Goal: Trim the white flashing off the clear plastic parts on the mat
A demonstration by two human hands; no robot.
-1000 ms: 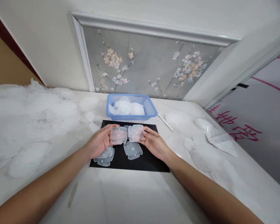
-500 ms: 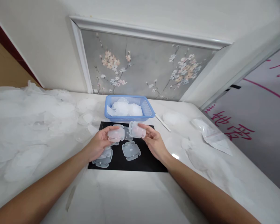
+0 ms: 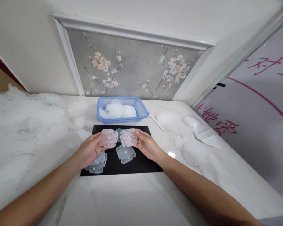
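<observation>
Between the thumb and fingers of my left hand (image 3: 91, 149) is a translucent, roughly square plastic piece (image 3: 108, 138) with notched edges and small raised dots. My right hand (image 3: 148, 144) pinches a similar translucent plastic piece (image 3: 128, 137). Both are held up side by side with a small gap, over a black mat (image 3: 143, 160). A single flat plastic piece (image 3: 126, 154) lies on the mat below them. Several more overlapping pieces (image 3: 96, 164) lie at the mat's left, partly hidden by my left hand. Another piece shows in part behind the held ones.
A blue basket (image 3: 122, 120) behind the mat holds several whitish pieces. Large heaps of translucent pieces (image 3: 25, 116) cover the left of the marble-patterned table (image 3: 122, 201). To the right lie a white strip (image 3: 156, 121), a small pile (image 3: 167, 117) and a clear plastic bag (image 3: 202, 131).
Both held pieces have turned, and their broad, dotted faces now show toward me. My hands keep their grip. The whole view has shifted, so the table appears farther left.
</observation>
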